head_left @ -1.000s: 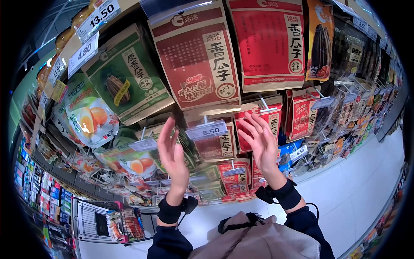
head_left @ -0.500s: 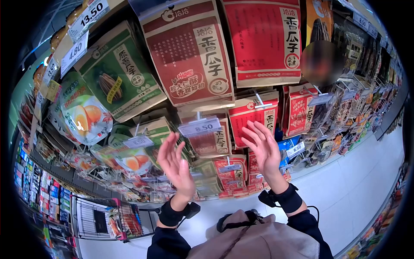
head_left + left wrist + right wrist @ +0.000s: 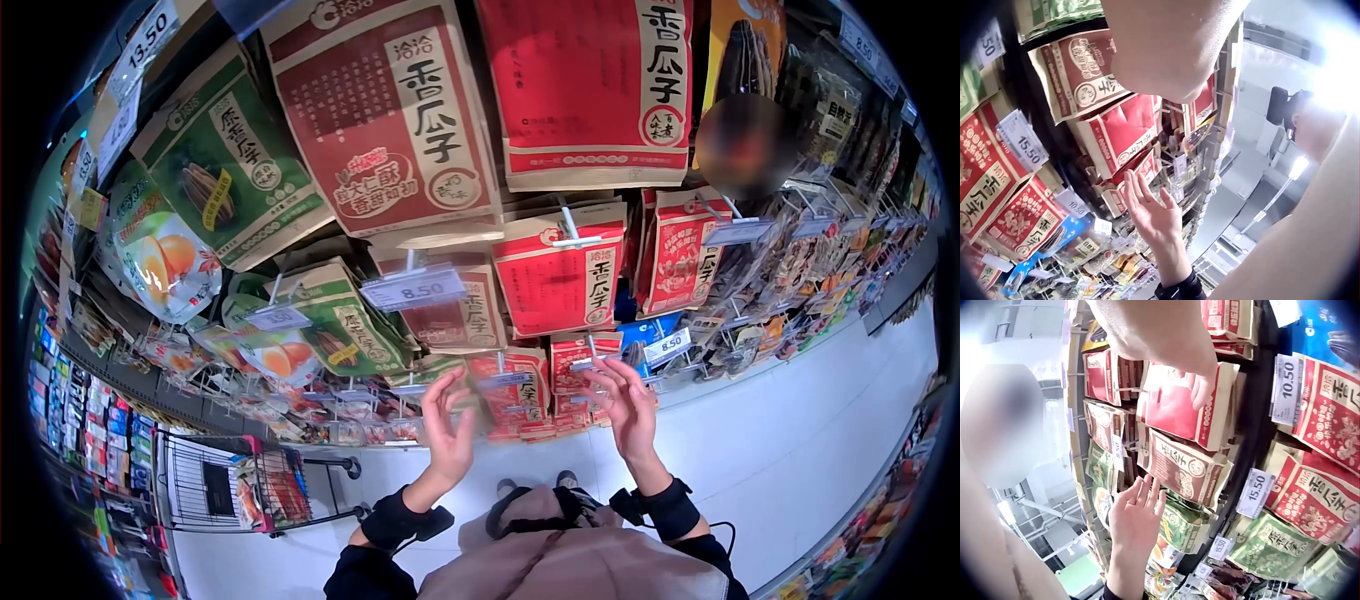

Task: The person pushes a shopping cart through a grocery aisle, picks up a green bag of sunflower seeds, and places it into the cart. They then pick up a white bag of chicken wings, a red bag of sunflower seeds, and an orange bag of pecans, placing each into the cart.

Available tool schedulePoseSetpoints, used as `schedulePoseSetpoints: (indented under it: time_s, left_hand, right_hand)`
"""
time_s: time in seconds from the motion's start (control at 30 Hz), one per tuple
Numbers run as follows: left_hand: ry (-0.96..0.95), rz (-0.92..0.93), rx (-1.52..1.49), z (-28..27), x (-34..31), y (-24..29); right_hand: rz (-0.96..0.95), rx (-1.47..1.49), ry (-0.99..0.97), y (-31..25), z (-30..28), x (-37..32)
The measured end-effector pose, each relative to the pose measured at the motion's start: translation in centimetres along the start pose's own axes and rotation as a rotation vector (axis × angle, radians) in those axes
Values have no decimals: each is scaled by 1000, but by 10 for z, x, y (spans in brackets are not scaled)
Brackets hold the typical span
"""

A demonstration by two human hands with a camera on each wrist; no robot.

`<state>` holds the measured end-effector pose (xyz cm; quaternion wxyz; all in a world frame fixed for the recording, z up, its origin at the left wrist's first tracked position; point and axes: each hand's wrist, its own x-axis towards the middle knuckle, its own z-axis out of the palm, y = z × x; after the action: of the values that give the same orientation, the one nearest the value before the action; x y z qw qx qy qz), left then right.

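Observation:
Both hands are raised in front of a rack of hanging seed bags, and neither holds anything. My left hand (image 3: 447, 430) has its fingers loosely extended, near the lower red bags (image 3: 515, 385). To its right, my right hand (image 3: 630, 415) is held palm inward with fingers slightly bent, below a blue packet (image 3: 650, 335). Larger bags hang above: a green one (image 3: 235, 165), a brownish-red one (image 3: 385, 120) and a bright red one (image 3: 590, 90). In the right wrist view, the fingers of the right hand (image 3: 1163, 331) overlap a red bag (image 3: 1175, 409).
Price tags (image 3: 415, 288) stick out on hooks from the rack. A shopping cart (image 3: 230, 485) with packets inside stands at the left on the pale floor (image 3: 790, 420). More shelves with goods (image 3: 90, 400) line the far left. Clear-wrapped packets hang at the right.
Both hands have moved lower, away from the middle row of bags, with fingers still loose. The bags have shifted left in the head view, and shoes now show on the floor.

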<state>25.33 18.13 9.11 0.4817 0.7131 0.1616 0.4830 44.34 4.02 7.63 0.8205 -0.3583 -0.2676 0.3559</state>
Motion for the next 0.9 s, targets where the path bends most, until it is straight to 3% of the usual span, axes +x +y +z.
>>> schedulePoseSetpoints:
  time_s: [0.23, 0.47, 0.77, 0.9]
  left_hand:
    - [21, -196, 39, 21, -17, -24]
    - [47, -341, 29, 55, -33, -34]
    - [240, -482, 138, 35, -80, -41]
    - [366, -457, 119, 11, -96, -25]
  right_hand:
    - [133, 26, 39, 10, -47, -11]
    - [381, 22, -49, 44, -75, -12]
    - [628, 80, -238, 89, -38, -10]
    - [733, 29, -330, 112, -22, -17]
